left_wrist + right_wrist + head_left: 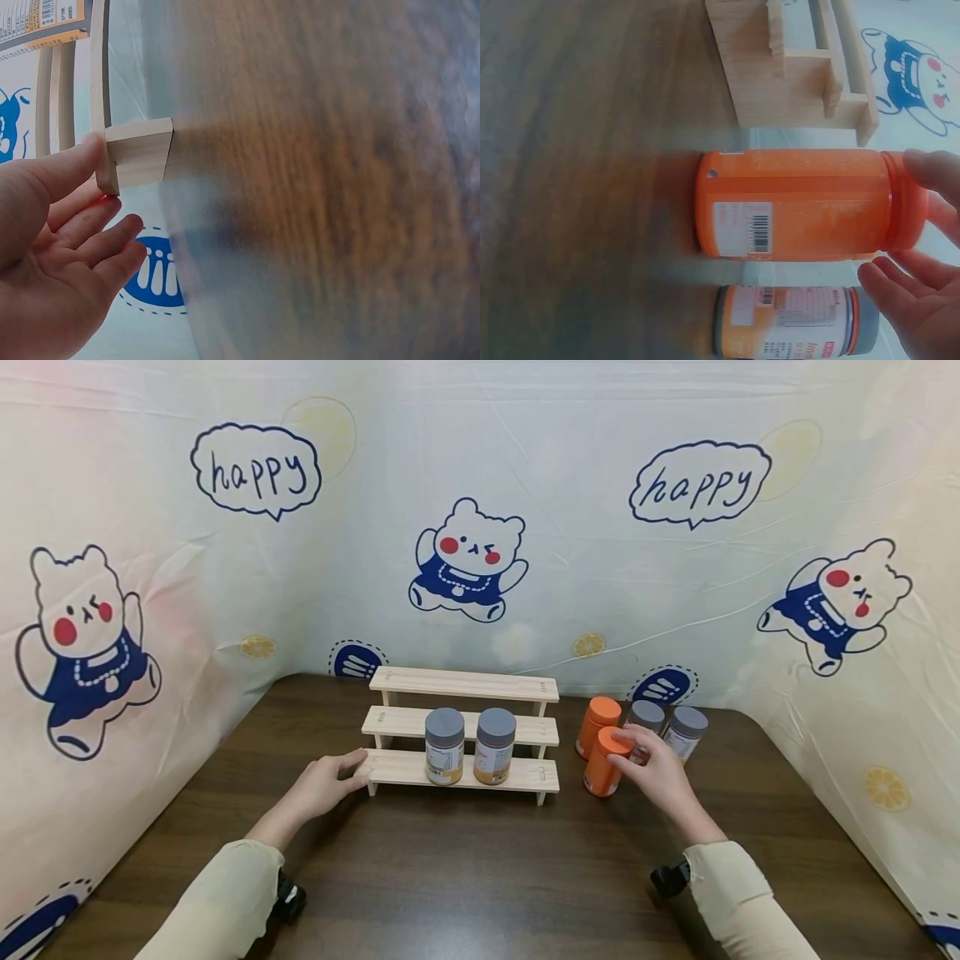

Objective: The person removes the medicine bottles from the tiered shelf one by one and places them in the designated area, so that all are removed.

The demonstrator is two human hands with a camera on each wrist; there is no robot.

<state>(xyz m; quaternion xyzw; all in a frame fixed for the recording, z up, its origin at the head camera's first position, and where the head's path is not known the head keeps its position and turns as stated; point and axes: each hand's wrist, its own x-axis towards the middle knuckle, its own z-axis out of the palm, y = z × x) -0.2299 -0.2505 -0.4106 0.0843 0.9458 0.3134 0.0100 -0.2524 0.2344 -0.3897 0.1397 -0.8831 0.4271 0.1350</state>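
A three-tier wooden display rack (pixel 403 721) stands on the table. My left hand (pixel 324 787) pinches the left end of its lowest shelf (pixel 102 97), thumb on one face and fingers on the other. On that shelf two grey-lidded bottles (pixel 445 752) stand upright, side by side. Right of the rack, my right hand (pixel 654 768) grips the lid of the front orange bottle (pixel 602 770) between thumb and fingers. In the right wrist view this orange bottle (pixel 799 202) shows a white barcode label; its base is at or close to the tabletop, I cannot tell which.
Behind the held bottle stands another orange bottle (pixel 596 724). Two more grey-lidded bottles (pixel 686 731) are close by, one partly hidden by the right hand. A printed cloth (pixel 577 568) encloses the dark wooden table (pixel 465 877) at the back and sides.
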